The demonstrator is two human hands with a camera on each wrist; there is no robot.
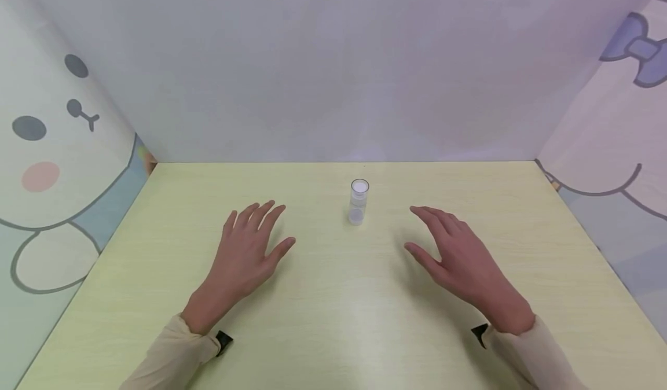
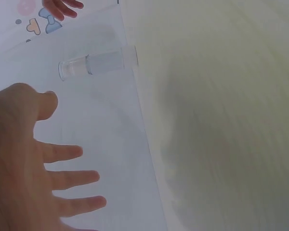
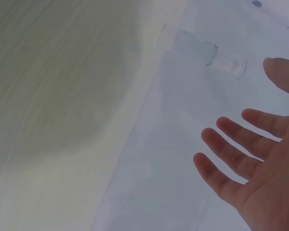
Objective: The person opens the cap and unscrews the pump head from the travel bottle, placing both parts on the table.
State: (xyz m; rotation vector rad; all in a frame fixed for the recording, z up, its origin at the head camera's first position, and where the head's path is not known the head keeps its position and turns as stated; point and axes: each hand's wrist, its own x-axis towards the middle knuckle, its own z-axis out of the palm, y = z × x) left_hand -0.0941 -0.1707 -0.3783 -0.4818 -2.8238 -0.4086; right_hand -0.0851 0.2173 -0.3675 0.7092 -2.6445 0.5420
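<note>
A small clear cylindrical container [image 1: 358,202] stands upright on the table, between the two hands and a little beyond them. Its upper part looks clear and a whitish part shows inside; what it holds I cannot tell. My left hand [image 1: 245,257] hovers to its left, fingers spread and touching nothing. On the other side my right hand [image 1: 464,260] is held with thumb and fingers apart, also holding nothing. Both wrist views show the container [image 2: 98,63] apart from the fingers; in the right wrist view the container [image 3: 204,50] lies beyond the thumb.
The pale wood-grain table [image 1: 323,320] ends at a plain grey-white back panel [image 1: 333,72]. Side panels with cartoon prints, one at left [image 1: 57,147] and one at right [image 1: 615,135], border the table. Beige sleeves [image 1: 172,352] with dark straps cover the forearms.
</note>
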